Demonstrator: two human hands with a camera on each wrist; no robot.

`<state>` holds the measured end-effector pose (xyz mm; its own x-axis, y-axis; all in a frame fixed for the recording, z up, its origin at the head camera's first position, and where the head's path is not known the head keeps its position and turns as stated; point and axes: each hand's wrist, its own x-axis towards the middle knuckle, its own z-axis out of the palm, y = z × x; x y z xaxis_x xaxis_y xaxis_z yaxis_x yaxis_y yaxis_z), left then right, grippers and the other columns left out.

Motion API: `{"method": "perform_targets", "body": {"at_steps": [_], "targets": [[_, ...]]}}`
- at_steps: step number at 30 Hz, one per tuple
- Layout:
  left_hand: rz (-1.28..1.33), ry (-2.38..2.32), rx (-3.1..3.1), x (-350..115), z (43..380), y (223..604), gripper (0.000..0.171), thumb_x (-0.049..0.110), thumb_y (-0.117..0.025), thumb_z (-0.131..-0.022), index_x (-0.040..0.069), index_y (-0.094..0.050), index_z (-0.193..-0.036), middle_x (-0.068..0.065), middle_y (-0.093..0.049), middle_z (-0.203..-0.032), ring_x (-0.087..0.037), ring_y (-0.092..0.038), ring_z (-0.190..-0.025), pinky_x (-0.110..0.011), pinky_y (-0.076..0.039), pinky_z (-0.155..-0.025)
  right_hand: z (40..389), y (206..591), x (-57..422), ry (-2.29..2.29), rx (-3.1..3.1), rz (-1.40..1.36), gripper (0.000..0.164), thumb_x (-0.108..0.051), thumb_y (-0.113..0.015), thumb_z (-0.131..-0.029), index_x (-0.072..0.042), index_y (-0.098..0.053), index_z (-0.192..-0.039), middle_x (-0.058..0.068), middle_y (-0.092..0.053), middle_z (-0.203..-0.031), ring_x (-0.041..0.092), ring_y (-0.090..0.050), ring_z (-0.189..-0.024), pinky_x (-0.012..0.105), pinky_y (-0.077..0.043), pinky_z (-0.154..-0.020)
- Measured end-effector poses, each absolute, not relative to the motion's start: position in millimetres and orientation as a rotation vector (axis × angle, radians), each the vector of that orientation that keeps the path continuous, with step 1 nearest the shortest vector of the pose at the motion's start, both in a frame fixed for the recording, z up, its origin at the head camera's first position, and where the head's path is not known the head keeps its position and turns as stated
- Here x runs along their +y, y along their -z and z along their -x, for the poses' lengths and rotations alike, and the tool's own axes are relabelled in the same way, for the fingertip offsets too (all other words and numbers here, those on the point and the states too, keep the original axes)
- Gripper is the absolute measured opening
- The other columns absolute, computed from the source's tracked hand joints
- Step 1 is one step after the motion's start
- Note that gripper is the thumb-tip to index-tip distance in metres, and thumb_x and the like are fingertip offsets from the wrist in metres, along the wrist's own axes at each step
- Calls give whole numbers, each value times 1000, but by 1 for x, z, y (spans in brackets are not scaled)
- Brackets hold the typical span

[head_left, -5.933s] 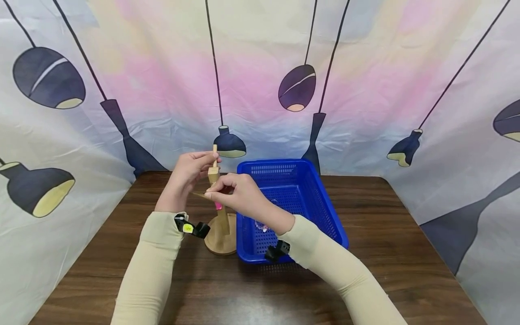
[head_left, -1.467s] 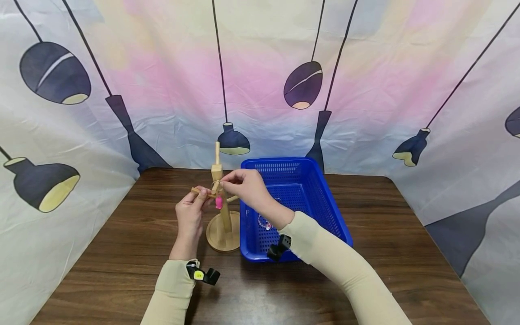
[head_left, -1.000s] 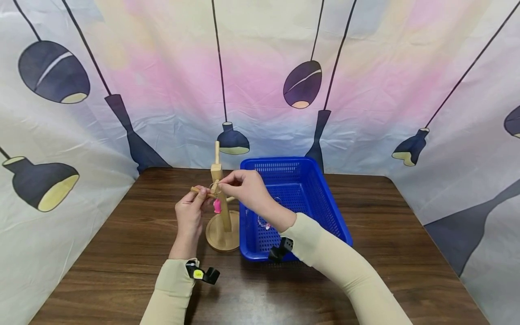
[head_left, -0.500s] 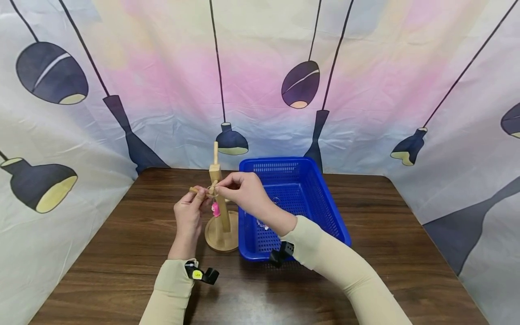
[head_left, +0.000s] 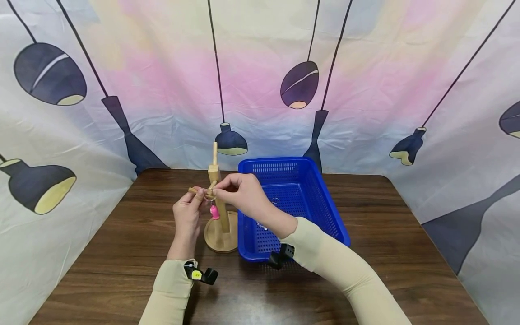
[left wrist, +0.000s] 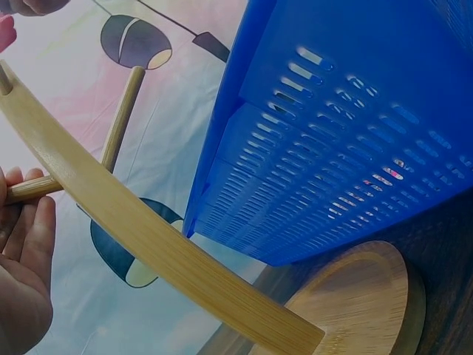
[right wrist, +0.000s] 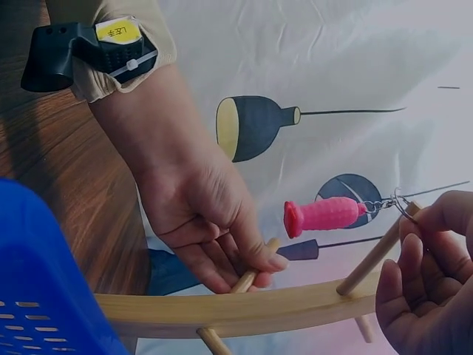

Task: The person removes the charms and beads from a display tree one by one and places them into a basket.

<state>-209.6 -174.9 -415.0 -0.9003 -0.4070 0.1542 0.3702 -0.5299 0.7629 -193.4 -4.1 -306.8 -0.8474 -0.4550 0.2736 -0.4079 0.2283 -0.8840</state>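
A wooden peg stand (head_left: 224, 221) with a round base (head_left: 213, 241) stands left of the basket. My left hand (head_left: 188, 219) grips one of its side pegs, thumb and fingers round the wood (left wrist: 33, 190). The right hand (right wrist: 436, 274) pinches the metal ring (right wrist: 403, 205) of a keychain between thumb and forefinger. From that ring a pink ridged charm (right wrist: 325, 214) hangs on a short chain, in front of the post in the head view. In the right wrist view the ring overlaps the tip of another peg (right wrist: 380, 251).
A blue perforated plastic basket (head_left: 329, 203) sits right beside the stand, under my right forearm. Inside it lie a small ring (head_left: 275, 200) and a beaded piece (head_left: 262, 225). A printed cloth (head_left: 260, 90) hangs behind the brown wooden table (head_left: 386, 234).
My left hand has come down from the top peg to a lower side peg. Over the last second the right hand has carried the keychain slightly left and down, toward the left hand.
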Motion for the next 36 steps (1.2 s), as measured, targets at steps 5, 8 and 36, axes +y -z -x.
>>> {"method": "perform_targets", "body": {"at_steps": [5,8,36], "targets": [[-70,2377,-1233,-174,210,415,18,4,-69,-96,11,-73,-79,4,-74,-72,-1,-68,-64,-11,-60,-59,192,305,-4,1722,2422,859,12,-9,-73,-94,2,-77,-95,18,-78,-101,0,-57,-69,11,-50,-61],[-82,2367,-1243,-174,210,415,23,1,-66,-98,12,-73,-78,4,-74,-72,0,-68,-65,-10,-59,-58,192,305,-4,1715,2427,861,12,-10,-73,-94,1,-77,-95,18,-78,-101,0,-57,-70,11,-50,-61],[-74,2339,-1275,-173,210,414,21,6,-68,-97,13,-72,-77,5,-74,-72,0,-69,-66,-10,-59,-60,189,299,2,1656,2429,887,12,-11,-72,-95,-1,-78,-99,16,-78,-102,3,-60,-74,12,-51,-63]]}}
